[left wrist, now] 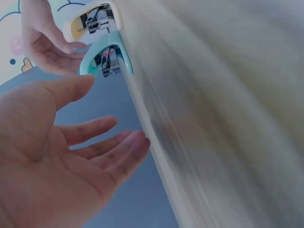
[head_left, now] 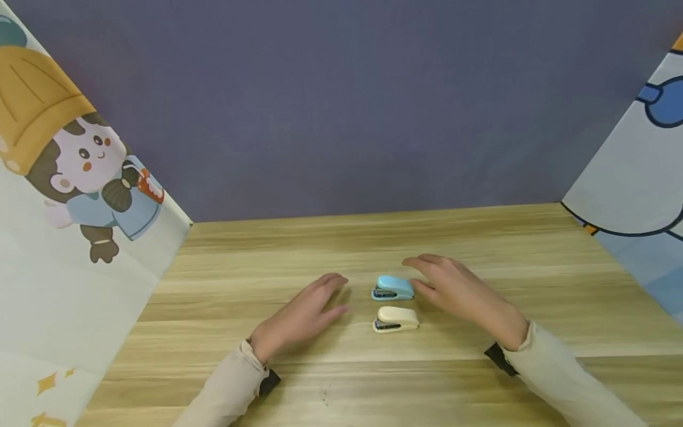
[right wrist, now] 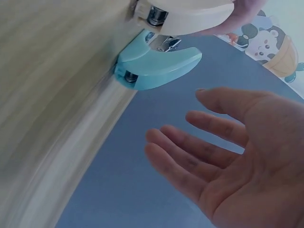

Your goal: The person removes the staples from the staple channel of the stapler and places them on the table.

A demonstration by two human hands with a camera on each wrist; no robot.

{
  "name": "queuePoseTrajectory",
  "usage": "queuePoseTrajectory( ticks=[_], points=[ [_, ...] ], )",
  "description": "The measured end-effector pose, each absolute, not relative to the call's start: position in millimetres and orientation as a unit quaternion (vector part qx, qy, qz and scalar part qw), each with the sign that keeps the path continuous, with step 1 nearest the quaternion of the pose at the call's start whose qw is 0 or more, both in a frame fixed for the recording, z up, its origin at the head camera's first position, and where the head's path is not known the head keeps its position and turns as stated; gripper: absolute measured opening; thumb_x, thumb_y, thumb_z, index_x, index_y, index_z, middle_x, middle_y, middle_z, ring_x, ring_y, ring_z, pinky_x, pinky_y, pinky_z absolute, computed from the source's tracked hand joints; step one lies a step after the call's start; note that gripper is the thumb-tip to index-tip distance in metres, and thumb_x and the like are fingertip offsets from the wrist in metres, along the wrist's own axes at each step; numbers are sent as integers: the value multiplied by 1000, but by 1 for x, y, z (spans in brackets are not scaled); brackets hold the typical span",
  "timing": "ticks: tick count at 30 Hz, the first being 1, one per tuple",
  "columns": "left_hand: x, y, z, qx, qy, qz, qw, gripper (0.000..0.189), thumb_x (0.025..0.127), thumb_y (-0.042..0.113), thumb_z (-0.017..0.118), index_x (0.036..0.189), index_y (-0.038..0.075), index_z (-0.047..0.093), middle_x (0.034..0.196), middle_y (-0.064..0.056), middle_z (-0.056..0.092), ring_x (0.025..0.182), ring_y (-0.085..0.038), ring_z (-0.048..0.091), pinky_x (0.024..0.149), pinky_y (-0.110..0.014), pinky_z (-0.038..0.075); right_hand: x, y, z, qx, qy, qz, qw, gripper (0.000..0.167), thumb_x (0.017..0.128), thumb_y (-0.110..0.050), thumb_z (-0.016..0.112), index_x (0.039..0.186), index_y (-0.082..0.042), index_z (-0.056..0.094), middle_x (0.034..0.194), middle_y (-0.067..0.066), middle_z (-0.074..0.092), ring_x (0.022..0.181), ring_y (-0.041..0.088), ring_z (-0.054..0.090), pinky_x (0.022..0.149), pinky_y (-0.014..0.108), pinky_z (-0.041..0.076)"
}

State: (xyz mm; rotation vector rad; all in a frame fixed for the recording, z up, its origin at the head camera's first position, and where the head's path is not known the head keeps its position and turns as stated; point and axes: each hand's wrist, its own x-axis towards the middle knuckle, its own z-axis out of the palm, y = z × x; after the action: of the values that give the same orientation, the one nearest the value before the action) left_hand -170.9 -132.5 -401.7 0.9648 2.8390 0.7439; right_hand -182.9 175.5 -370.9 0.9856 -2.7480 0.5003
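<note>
Two small staplers lie on the wooden table between my hands, one behind the other. The light blue stapler (head_left: 395, 287) is the farther one; the cream stapler (head_left: 397, 318) sits nearer to me. Both have their open mouths toward the left. My left hand (head_left: 301, 311) is held left of them, fingers extended and thumb apart, nothing in it. On the other side, my right hand (head_left: 459, 290) has its fingertips close to the blue stapler's rear end, its palm empty. The right wrist view shows a gap between the right thumb and the blue stapler (right wrist: 159, 66).
The wooden tabletop (head_left: 256, 249) ends at a dark blue-grey back panel (head_left: 363, 107). A panel with a cartoon child (head_left: 91, 154) stands along the left, and another printed panel (head_left: 635, 160) along the right. Dark straps (head_left: 269, 382) show at both sleeve cuffs.
</note>
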Motion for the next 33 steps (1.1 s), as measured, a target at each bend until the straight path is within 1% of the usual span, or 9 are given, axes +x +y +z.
queuePoseTrajectory(
  ticks=[4, 9, 11, 15, 19, 23, 27, 32, 33],
  points=[
    [-185, -118, -401, 321, 908, 265, 51, 49, 98, 25, 65, 137, -1, 53, 139, -16, 55, 127, -27, 54, 109, -40, 41, -188, 167, -367, 341, -921, 180, 57, 36, 95, -15, 68, 129, -3, 63, 120, 15, 68, 97, 26, 69, 81, 41, 57],
    [-200, -100, -403, 323, 889, 312, 94, 44, 96, 19, 66, 133, -3, 56, 129, -16, 62, 117, -25, 61, 102, -36, 48, -194, 155, -368, 351, -913, 206, 16, 39, 95, -23, 70, 128, -4, 63, 120, 13, 68, 97, 23, 70, 81, 38, 57],
    [-206, -94, -406, 326, 875, 340, 113, 42, 96, 17, 67, 132, -3, 57, 127, -16, 64, 114, -24, 63, 98, -33, 50, -194, 151, -371, 355, -912, 206, 13, 39, 94, -24, 71, 126, -5, 64, 116, 10, 70, 94, 20, 69, 78, 35, 58],
    [-213, -87, -412, 319, 855, 383, 143, 37, 95, 13, 68, 129, 0, 59, 121, -12, 65, 109, -22, 64, 91, -28, 52, -194, 143, -378, 371, -908, 194, 9, 34, 93, -18, 72, 124, -5, 65, 102, 3, 71, 79, 8, 65, 68, 25, 54],
    [-217, -84, -417, 302, 842, 421, 153, 31, 92, 4, 70, 122, 2, 64, 114, -9, 67, 102, -21, 65, 86, -26, 53, -194, 136, -382, 386, -903, 189, 15, 30, 92, -11, 72, 121, -8, 67, 92, -2, 71, 72, 1, 61, 64, 20, 51],
    [-220, -78, -426, 298, 826, 458, 139, 25, 89, -3, 70, 113, 0, 67, 103, -9, 68, 93, -18, 65, 82, -25, 54, -195, 134, -383, 388, -903, 184, 31, 26, 90, -9, 73, 116, -10, 70, 88, -4, 72, 68, 0, 59, 62, 19, 50],
    [-216, -73, -434, 291, 817, 488, 100, 19, 86, -7, 69, 105, -2, 68, 95, -13, 67, 84, -17, 64, 75, -25, 54, -195, 133, -385, 390, -903, 179, 37, 23, 90, -9, 73, 113, -10, 70, 88, -4, 72, 68, 1, 60, 61, 20, 50],
    [-212, -72, -439, 285, 823, 487, 66, 18, 84, -9, 70, 101, -4, 69, 94, -14, 67, 81, -17, 62, 72, -25, 54, -194, 132, -385, 393, -903, 165, 46, 17, 91, -9, 72, 108, -11, 69, 86, -3, 72, 66, 1, 59, 59, 19, 49],
    [-214, -73, -444, 286, 825, 483, 59, 17, 84, -7, 70, 100, -2, 70, 93, -11, 66, 80, -13, 61, 71, -23, 54, -194, 132, -385, 394, -903, 163, 48, 15, 92, -9, 72, 106, -12, 69, 85, -4, 72, 65, 1, 58, 59, 19, 48]
  ],
)
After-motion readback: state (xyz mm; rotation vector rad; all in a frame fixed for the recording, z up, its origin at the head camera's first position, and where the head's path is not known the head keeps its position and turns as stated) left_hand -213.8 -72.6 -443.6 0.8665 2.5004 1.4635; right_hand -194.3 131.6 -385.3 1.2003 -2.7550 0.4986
